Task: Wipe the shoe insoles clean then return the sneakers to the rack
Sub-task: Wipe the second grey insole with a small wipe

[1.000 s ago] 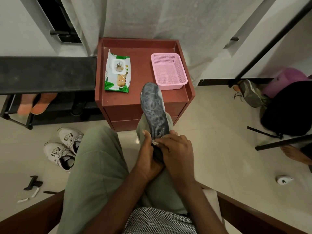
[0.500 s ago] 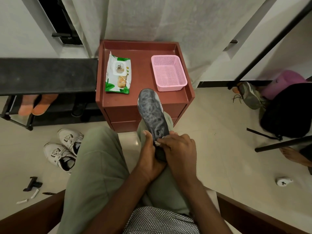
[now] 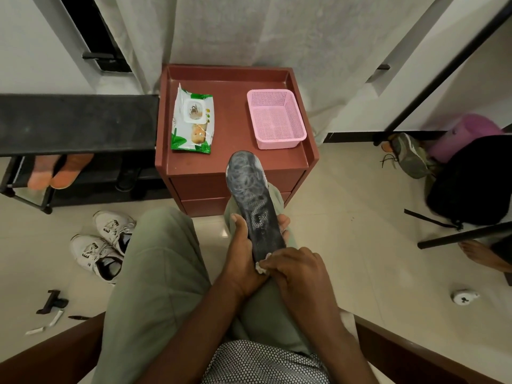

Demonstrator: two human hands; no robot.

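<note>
A dark grey insole (image 3: 252, 198) lies along my right knee, toe end pointing away toward the cabinet. My left hand (image 3: 243, 253) grips its heel half, thumb on the left edge and fingertips showing on the right edge. My right hand (image 3: 293, 270) pinches a small white wipe (image 3: 261, 268) against the heel end of the insole. Two white sneakers (image 3: 104, 245) lie on the floor to my left, below the black shoe rack (image 3: 74, 126).
A reddish-brown cabinet (image 3: 230, 170) stands ahead with a wet-wipes pack (image 3: 192, 121) and a pink basket (image 3: 275, 117) on top. Orange slippers (image 3: 59, 170) sit in the rack. A grey shoe (image 3: 410, 155), black bag (image 3: 476, 178) and another person's foot (image 3: 482, 253) are at right.
My right hand slid the wipe back from the middle of the insole to its heel end. My left hand's grip shifted so its fingers now show beside the insole.
</note>
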